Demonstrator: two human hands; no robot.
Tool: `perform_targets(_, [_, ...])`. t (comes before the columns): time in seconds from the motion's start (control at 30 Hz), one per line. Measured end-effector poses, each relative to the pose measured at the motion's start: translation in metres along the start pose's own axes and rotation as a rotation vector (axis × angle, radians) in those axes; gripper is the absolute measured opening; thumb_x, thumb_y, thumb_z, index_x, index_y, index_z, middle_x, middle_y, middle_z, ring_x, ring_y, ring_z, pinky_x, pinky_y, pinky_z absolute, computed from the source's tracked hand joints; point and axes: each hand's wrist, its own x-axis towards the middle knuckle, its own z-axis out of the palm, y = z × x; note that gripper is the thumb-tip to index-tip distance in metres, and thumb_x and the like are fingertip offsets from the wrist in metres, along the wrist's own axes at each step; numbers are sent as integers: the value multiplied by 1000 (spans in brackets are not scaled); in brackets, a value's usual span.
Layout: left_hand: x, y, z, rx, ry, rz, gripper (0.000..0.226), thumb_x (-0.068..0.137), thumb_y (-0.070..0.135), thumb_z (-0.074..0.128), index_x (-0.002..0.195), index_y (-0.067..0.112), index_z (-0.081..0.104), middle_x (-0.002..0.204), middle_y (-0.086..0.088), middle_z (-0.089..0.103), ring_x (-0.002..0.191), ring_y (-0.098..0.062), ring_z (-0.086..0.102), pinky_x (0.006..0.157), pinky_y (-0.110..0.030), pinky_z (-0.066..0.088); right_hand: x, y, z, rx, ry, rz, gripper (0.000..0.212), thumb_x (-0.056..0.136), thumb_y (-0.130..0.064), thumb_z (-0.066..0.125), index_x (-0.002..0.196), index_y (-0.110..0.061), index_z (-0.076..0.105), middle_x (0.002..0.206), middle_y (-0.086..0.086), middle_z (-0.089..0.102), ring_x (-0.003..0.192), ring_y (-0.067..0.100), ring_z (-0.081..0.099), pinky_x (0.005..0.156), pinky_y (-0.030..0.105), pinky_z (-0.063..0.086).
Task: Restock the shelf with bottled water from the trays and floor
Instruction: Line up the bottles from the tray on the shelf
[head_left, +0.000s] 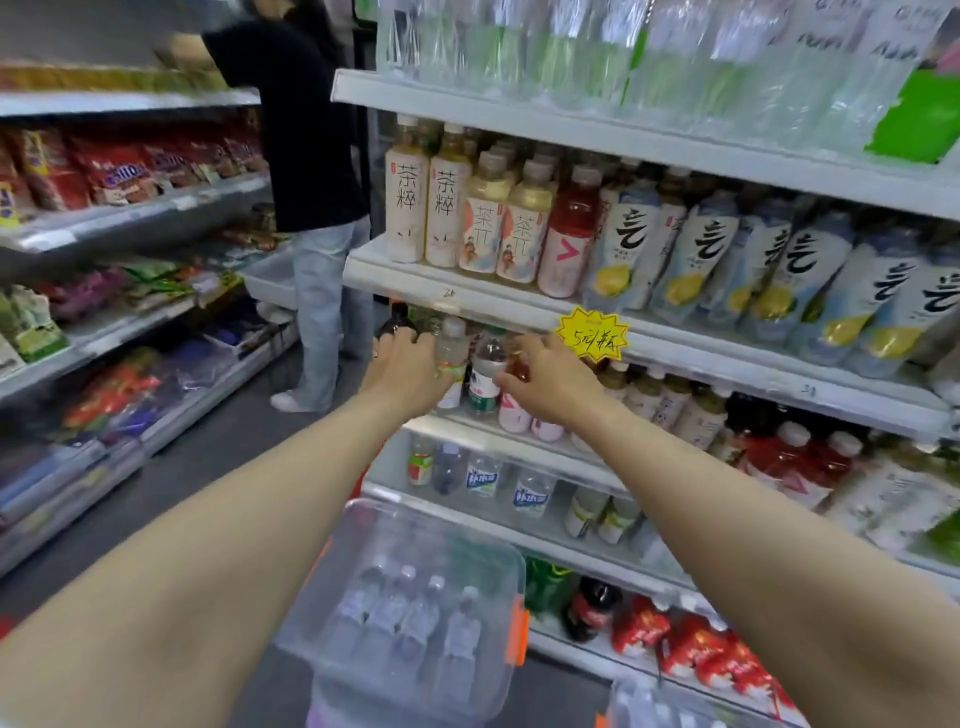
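Both my arms reach into the third shelf (498, 436) of the drinks rack. My left hand (402, 371) curls round a clear water bottle with a white cap (451, 353) standing at the shelf's left end. My right hand (550, 379) sits just right of a green-labelled water bottle (485, 371), its fingers curled against a reddish bottle (518, 370); the grip itself is hidden. Below me a clear plastic tray (415, 525) holds several small water bottles (410, 618).
A person in a black top (306, 119) stands in the aisle at the left end of the rack. Snack shelves (130, 218) line the left side. A yellow price tag (591, 335) hangs on the shelf edge above my right hand. Tea and soda bottles fill the neighbouring shelves.
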Motion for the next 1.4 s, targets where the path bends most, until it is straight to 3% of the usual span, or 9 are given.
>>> perform_targets(0.23, [-23,-63,91,3,-209,-179,46,94,46,57,121,9,56,129,-17,48,123,-41,45,101,-48,42,7,17,102,31,-290,33,66,98,-50,56,150,-16,39,149,16,42,134,36,47,101,42,44])
perform_targets(0.53, [-71,-137,220,7,-509,-399,57,97,45,56,138,5,50,142,-20,45,131,-39,44,108,-44,39,-17,67,263,106,-672,171,67,101,-48,53,152,-8,39,151,20,44,137,32,47,109,35,39])
perform_targets(0.73, [-117,-181,315,1,-697,-526,57,97,46,55,136,5,51,139,-22,49,130,-40,44,109,-43,36,-54,87,378,271,-846,447,65,99,-45,60,144,-2,45,143,22,54,133,34,50,103,33,39])
perform_targets(0.83, [-132,-197,352,-47,-762,-575,66,96,45,57,146,4,41,142,-23,47,134,-40,42,111,-43,35,-64,93,422,363,-931,660,68,97,-43,63,146,-1,40,145,16,53,133,31,51,91,27,42])
perform_targets(0.97, [-140,-216,391,-115,-788,-665,74,94,45,61,150,5,32,142,-24,45,135,-40,39,110,-46,36,-75,100,466,419,-950,868,76,93,-40,70,147,-1,35,143,16,52,128,30,54,79,26,41])
perform_targets(1.1, [-132,-221,414,-157,-787,-687,81,92,45,66,153,9,27,141,-23,45,134,-40,39,109,-47,35,-74,104,493,423,-891,1000,81,85,-41,78,144,-1,37,143,17,46,127,33,53,81,30,41])
perform_targets(1.2, [-128,-227,429,-176,-783,-693,88,85,52,71,153,13,30,138,-24,46,130,-41,41,108,-47,34,-74,109,510,430,-876,1023,93,81,-46,80,148,-1,35,144,18,44,128,34,53,92,33,50])
perform_targets(1.3, [-125,-231,439,-175,-794,-669,98,81,53,75,155,14,25,142,-22,47,130,-40,44,108,-46,36,-77,112,519,456,-877,1024,105,82,-47,81,156,-4,20,151,19,32,138,35,44,108,39,45])
perform_targets(1.4, [-123,-234,445,-404,-828,-678,111,80,41,81,157,42,1,156,-8,39,125,-34,56,106,-47,44,-82,115,525,531,-875,1045,116,81,-44,83,162,-12,7,157,19,28,144,36,37,114,41,38])
